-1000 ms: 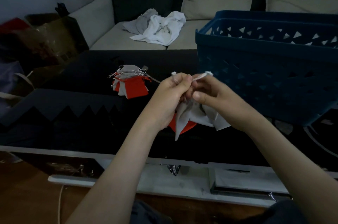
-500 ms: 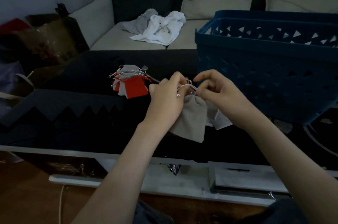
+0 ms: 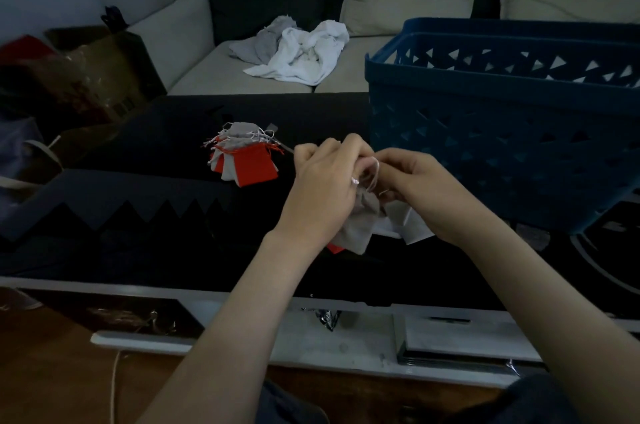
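while right hand (image 3: 427, 196) pinches pouch (image 3: 356, 231), blue basket (image 3: 502, 153) stands beside.

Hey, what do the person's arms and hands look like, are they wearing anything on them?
Both are bare: the left hand and right hand have no gloves, and no watch or bracelet shows at either wrist. The left forearm and right forearm show no sleeves. Too dim to rule out a ring.

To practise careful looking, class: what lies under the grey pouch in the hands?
Beneath the grey pouch a red corner and pale pouches show on the black table. The pouch, the left hand and the right hand cover the rest.
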Action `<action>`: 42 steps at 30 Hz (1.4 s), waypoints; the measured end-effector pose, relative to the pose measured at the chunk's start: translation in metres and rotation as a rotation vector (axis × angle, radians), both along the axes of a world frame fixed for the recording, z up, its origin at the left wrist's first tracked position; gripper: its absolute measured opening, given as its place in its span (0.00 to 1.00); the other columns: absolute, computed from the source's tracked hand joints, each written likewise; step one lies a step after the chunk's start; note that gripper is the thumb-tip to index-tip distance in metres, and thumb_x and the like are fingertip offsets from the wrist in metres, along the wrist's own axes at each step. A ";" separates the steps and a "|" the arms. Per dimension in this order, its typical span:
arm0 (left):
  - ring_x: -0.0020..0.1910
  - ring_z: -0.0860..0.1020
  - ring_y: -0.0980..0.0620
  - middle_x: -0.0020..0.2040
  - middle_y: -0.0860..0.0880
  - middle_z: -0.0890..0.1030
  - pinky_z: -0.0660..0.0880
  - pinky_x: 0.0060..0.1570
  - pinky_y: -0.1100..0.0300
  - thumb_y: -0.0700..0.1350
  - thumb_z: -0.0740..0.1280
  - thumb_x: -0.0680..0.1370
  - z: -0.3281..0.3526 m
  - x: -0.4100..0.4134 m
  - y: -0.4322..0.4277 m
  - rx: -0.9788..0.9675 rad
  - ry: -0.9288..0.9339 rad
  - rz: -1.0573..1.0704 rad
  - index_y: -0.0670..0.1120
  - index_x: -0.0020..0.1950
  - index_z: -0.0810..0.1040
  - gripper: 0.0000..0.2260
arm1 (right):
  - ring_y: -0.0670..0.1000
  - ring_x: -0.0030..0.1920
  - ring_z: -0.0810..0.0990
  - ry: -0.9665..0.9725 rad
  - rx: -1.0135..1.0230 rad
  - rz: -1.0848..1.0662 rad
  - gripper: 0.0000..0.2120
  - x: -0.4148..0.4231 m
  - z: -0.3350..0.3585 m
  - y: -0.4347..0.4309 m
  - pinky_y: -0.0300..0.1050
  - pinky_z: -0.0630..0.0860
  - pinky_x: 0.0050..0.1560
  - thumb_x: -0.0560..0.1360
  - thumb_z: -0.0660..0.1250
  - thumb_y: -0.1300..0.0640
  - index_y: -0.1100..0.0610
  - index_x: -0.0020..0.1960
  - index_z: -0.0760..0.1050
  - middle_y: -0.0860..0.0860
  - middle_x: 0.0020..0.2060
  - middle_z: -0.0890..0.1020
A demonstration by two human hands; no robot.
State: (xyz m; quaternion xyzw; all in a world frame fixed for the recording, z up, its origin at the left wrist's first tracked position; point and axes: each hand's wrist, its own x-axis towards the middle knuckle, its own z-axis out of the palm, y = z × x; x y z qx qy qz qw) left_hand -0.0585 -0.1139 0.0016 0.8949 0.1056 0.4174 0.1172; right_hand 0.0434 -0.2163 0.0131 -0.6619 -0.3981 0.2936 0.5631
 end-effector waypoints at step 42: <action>0.33 0.78 0.55 0.49 0.46 0.82 0.70 0.23 0.65 0.37 0.61 0.80 0.015 -0.008 0.000 -1.040 -0.094 -0.325 0.44 0.52 0.77 0.06 | 0.36 0.31 0.74 -0.090 0.099 0.055 0.04 -0.003 0.001 0.000 0.28 0.69 0.32 0.77 0.63 0.67 0.66 0.47 0.76 0.48 0.34 0.77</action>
